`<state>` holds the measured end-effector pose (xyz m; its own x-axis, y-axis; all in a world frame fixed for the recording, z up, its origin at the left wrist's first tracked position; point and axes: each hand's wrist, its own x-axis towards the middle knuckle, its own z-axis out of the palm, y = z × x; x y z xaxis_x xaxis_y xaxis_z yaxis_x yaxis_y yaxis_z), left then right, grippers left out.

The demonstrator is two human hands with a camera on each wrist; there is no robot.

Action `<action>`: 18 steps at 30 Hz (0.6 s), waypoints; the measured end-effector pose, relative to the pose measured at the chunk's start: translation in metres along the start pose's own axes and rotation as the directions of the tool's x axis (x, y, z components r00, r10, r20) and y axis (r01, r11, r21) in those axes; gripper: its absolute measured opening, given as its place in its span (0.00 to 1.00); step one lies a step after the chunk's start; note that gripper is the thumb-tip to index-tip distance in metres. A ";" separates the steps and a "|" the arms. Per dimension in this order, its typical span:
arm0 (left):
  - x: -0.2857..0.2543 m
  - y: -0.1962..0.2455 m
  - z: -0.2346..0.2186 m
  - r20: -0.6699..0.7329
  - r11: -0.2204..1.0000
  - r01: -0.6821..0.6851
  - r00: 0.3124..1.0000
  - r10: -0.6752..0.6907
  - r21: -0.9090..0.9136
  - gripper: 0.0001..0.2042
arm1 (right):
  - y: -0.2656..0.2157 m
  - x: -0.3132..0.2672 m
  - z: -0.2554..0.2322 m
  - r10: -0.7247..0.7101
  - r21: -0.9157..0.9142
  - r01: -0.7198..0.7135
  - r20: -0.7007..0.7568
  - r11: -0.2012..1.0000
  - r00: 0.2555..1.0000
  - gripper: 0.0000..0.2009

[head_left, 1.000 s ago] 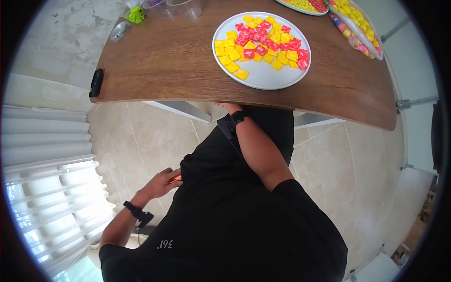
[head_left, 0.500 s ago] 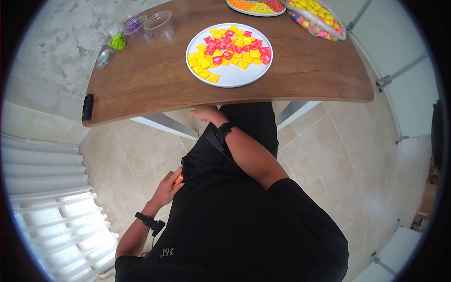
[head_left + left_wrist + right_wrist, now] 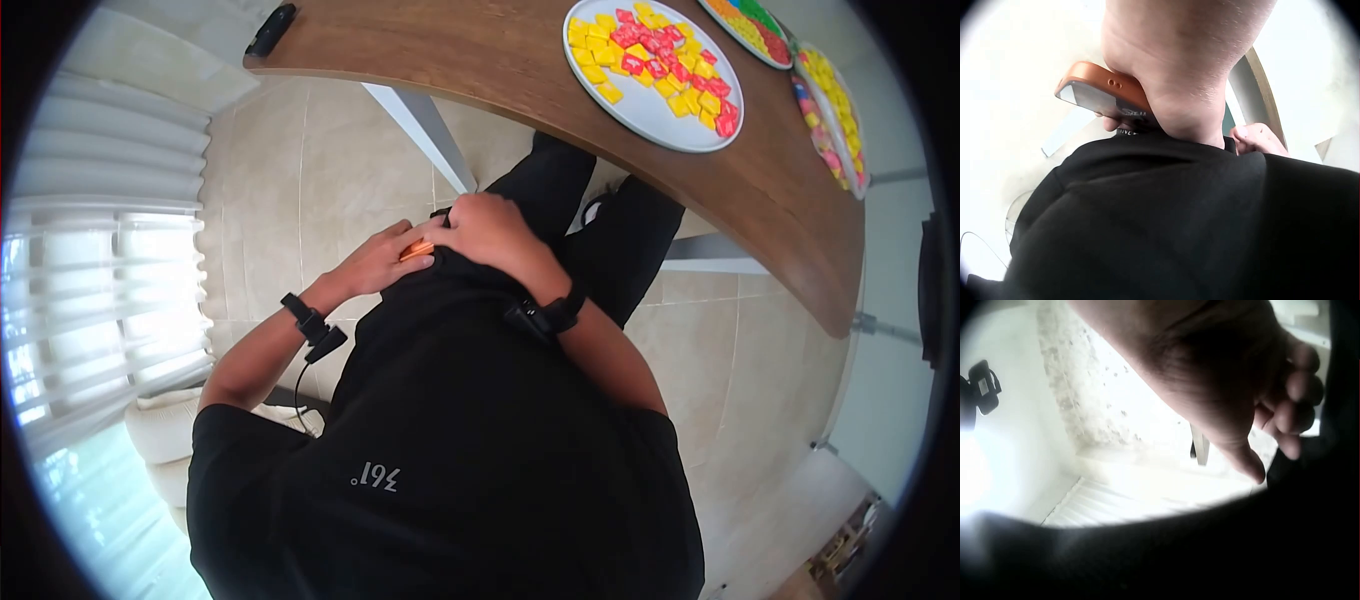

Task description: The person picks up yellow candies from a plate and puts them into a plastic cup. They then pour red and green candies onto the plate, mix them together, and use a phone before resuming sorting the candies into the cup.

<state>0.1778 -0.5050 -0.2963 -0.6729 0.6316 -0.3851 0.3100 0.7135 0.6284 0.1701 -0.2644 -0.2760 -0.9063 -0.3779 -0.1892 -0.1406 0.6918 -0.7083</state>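
At the person's hip, the left hand (image 3: 372,262) grips a phone in an orange case (image 3: 418,249). In the left wrist view the phone's orange edge (image 3: 1134,89) shows under the palm, close over the black clothing (image 3: 1166,206). Part of the phone is hidden by the hand. The right hand (image 3: 490,230) is beside it, over the front of the black trousers (image 3: 640,225), overlapping the left fingertips. In the right wrist view, its fingers (image 3: 1297,412) are loosely bent and the thumb stands apart from them, with no object visible between.
On the wooden table (image 3: 480,60) stands a white plate (image 3: 660,128) of yellow and red wrapped squares. Behind it are a plate of coloured pieces (image 3: 752,30) and a bag of sweets (image 3: 835,120). A black object (image 3: 270,30) lies at the table's corner. A table leg (image 3: 420,130) stands beyond the hands.
The right hand has come back from near the table edge to the left hand at the hip. The left hand has moved forward with the phone. The table sits farther right and higher in view.
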 end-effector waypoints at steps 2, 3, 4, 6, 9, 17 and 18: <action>-0.018 0.011 0.002 -0.008 0.995 0.047 0.999 -0.048 -0.085 0.30 | -0.005 -0.005 0.000 0.025 -0.044 -0.022 0.079 0.999 0.997 0.22; -0.026 0.014 0.002 -0.013 0.994 0.061 0.998 -0.062 -0.094 0.30 | 0.002 -0.004 0.003 0.017 -0.044 -0.013 0.095 0.999 0.995 0.22; -0.036 0.017 0.002 -0.002 0.988 0.087 0.996 -0.088 -0.128 0.31 | 0.012 -0.003 0.010 -0.039 -0.063 0.043 0.057 0.997 0.998 0.21; -0.049 0.033 -0.004 0.006 0.980 0.119 0.993 -0.119 -0.160 0.31 | 0.014 -0.003 0.007 -0.104 -0.079 0.105 0.022 0.991 0.994 0.20; -0.056 0.053 -0.012 -0.003 0.990 0.119 0.993 -0.120 -0.080 0.32 | 0.009 -0.001 -0.016 -0.044 0.014 0.041 0.248 0.999 0.968 0.20; -0.051 0.056 -0.013 0.012 0.995 0.063 0.998 -0.064 0.073 0.31 | 0.015 -0.008 -0.004 -0.144 0.012 0.143 0.110 0.990 0.983 0.18; -0.043 0.055 -0.011 0.008 0.999 0.043 0.999 -0.043 0.011 0.30 | 0.013 -0.003 -0.007 -0.152 0.007 0.153 0.111 0.988 0.982 0.18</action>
<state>0.2160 -0.4966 -0.2377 -0.6799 0.6029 -0.4174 0.2880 0.7430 0.6041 0.1681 -0.2495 -0.2798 -0.8245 -0.5447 -0.1532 -0.2743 0.6216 -0.7338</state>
